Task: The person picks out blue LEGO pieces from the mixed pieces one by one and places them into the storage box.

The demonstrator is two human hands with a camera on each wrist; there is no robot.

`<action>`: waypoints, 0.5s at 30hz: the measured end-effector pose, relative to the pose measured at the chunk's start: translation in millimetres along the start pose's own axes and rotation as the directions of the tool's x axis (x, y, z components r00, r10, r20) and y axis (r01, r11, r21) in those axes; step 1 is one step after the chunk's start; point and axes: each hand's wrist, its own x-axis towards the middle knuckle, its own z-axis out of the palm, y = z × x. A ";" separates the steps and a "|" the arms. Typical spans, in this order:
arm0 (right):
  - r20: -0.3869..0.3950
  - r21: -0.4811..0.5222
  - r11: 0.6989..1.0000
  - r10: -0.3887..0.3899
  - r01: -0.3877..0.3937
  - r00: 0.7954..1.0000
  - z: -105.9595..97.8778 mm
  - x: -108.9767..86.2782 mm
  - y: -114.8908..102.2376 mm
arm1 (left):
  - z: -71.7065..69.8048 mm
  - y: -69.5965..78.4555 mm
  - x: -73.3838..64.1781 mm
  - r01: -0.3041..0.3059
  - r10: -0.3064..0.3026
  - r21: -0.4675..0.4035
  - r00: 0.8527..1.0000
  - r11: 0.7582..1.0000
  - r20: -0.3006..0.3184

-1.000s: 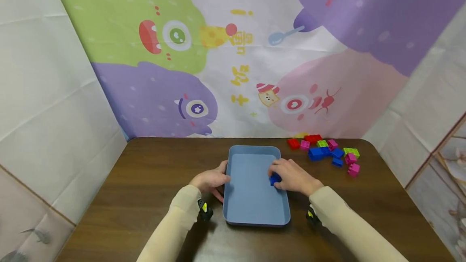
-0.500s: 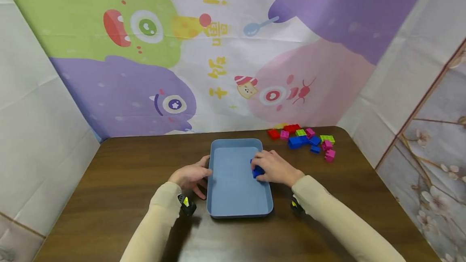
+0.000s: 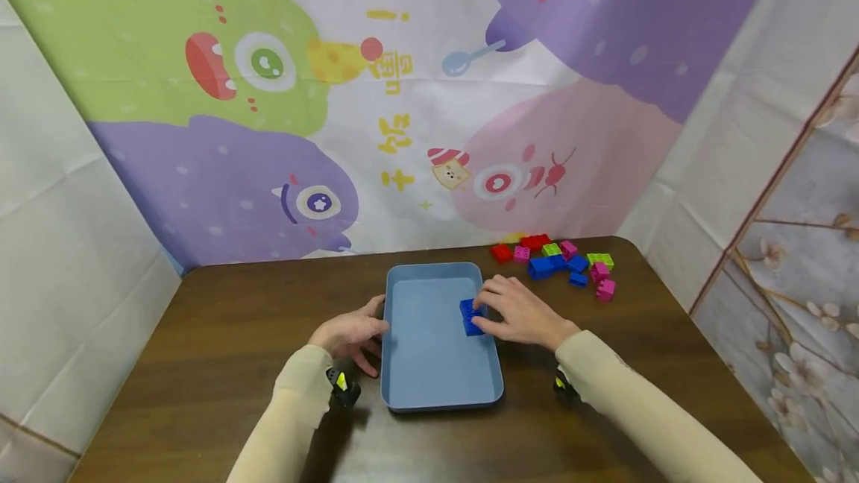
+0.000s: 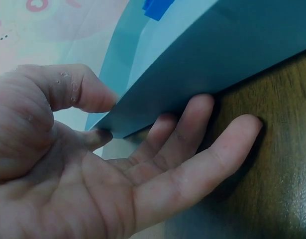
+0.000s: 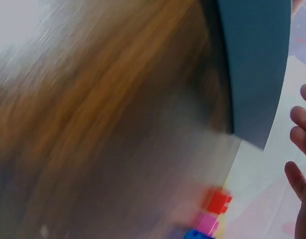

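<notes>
A shallow blue-grey tray [image 3: 432, 371] lies on the wooden table. Inside it, by the right wall, rests a blue toy building brick [image 3: 470, 323], part of it behind my right fingers. My left hand [image 3: 350, 332] holds the tray's left side, the thumb over the rim; in the left wrist view the other fingers [image 4: 195, 124] spread along the outer wall [image 4: 212, 55]. Over the tray's right rim is my right hand [image 3: 523, 311], its fingertips close beside the brick. The right wrist view catches those fingers [image 5: 303, 117] apart, with nothing between them.
At the table's back right lies a loose group of bricks: red [image 3: 501, 253], pink [image 3: 605, 290], lime green [image 3: 599, 259] and blue [image 3: 540, 267]. A cartoon-printed cloth [image 3: 416, 118] hangs right behind the table's back edge.
My right hand has let go of the blue brick and drawn slightly right, leaving more of the brick showing in the tray. The left hand stays at the tray's side. The head view has shifted.
</notes>
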 end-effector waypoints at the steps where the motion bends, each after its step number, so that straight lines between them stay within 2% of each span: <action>1: -0.011 -0.011 1.000 0.002 -0.003 1.000 -1.1 -1.6 3.0 | -0.4 0.1 0.2 -0.003 0.003 -0.001 1.000 1.000 0.001; 6: -0.034 -0.038 0.998 0.058 -0.059 0.998 -6.9 -9.1 21.1 | -2.4 1.0 -0.3 -0.013 0.013 -0.006 1.000 1.000 0.003; 11: -0.021 -0.025 0.990 0.139 -0.139 0.990 -9.1 -19.4 33.1 | -1.5 -0.9 -1.0 -0.022 0.022 0.000 1.000 1.000 -0.001; 15: -0.036 -0.045 0.988 0.148 -0.150 0.988 -5.6 -28.4 39.9 | 0.5 -2.7 0.7 -0.029 0.029 -0.003 1.000 1.000 0.000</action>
